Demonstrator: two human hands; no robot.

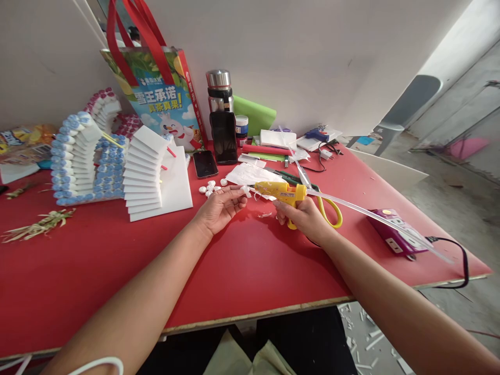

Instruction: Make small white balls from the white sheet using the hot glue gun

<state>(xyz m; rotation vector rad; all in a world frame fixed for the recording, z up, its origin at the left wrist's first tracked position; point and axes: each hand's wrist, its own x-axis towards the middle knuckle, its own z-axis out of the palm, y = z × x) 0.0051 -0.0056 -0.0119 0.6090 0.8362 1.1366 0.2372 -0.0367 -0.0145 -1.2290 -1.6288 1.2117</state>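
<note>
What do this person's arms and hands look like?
The left grip and right grip are bare human hands without gloves. No sleeve shows on the left forearm or right forearm; a white loop crosses the left one, perhaps a bracelet.

Yellow glue gun points at white piece.

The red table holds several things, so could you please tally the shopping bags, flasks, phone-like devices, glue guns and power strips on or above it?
Shopping bag: 1
Metal flask: 1
Dark phone-like devices: 2
Yellow glue gun, in the right hand: 1
Purple power strip: 1
Total: 6
</note>
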